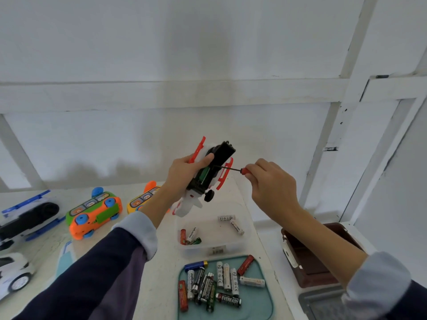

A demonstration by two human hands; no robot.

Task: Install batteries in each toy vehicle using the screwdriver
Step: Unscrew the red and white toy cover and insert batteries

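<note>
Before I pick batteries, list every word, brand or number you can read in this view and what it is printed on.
"EVEREADY": black battery in the teal tray.
"Heybright": white battery in the clear tub.
"Heybright": second white battery in that tub.
"Heybright": white battery in the tray.
Too small or blurred: barcode sticker on the tub, the other batteries' print, the marks on a third white battery.

Both arms were raised forward, forearms bare below dark sleeves with pale cuffs pushed back from the wrists. The left hand [184, 172] was held up with its wrist bent, its fingers [206, 158] curled around a held toy. The right hand [269, 181] was level with it and a little apart, back of the hand uppermost, fingertips pinching a slim tool handle pointed toward the left hand.
</note>
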